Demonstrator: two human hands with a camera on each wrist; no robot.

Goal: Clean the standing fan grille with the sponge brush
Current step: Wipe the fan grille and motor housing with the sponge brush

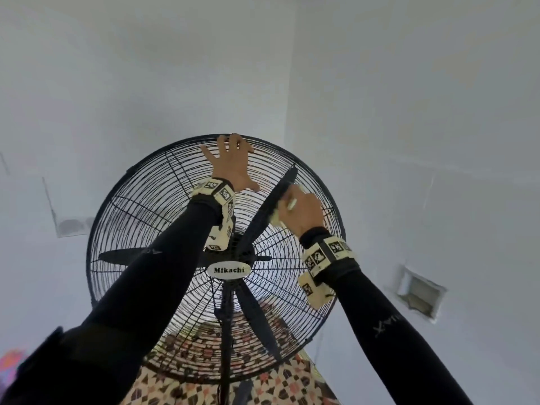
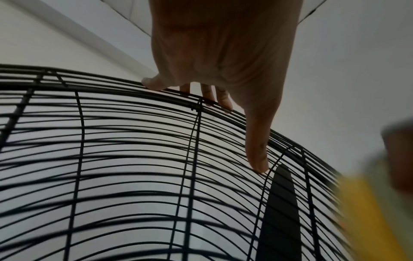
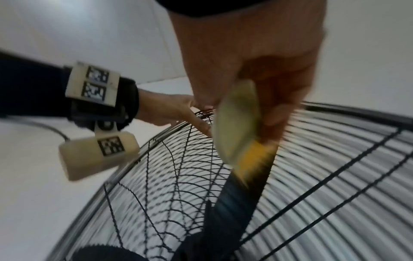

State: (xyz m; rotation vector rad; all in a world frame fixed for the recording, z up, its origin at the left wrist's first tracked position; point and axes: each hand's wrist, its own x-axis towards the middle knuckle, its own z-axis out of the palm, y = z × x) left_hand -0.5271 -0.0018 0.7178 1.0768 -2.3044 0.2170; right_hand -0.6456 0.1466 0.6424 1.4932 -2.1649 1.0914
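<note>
The standing fan (image 1: 216,258) fills the head view, its round black wire grille (image 1: 140,206) facing you and reaching from the top rim down past the stand pole (image 1: 225,331). Black blades (image 1: 260,323) sit behind the wires, and a white oval badge (image 1: 229,269) marks the hub. Patterned floor shows through the lower wires.

Your left hand (image 1: 232,165) rests at the top of the grille, fingers spread and straight, fingertips over the upper rim and the thumb lying on the wires. It grasps nothing; in my judgement it is bracing the fan head.

Your right hand (image 1: 304,211) is closed round the sponge brush (image 3: 240,123), a pale green body with a yellow sponge face. The brush sits against the upper right part of the grille, right of your left hand and between hub and rim. The right wrist view is streaked with blur there, so you cannot tell exactly how much of the sponge face bears on the wires.

Step in hand, as I judge it: wiping the upper right sector, with the task partly through at most; the frames do not show which sectors are already clean.

The next move calls for a stroke along the wires with light, even pressure, the left hand steadying the head so the grille does not rock. Watch that the sponge does not snag on the radial ribs (image 3: 330,178).
</note>
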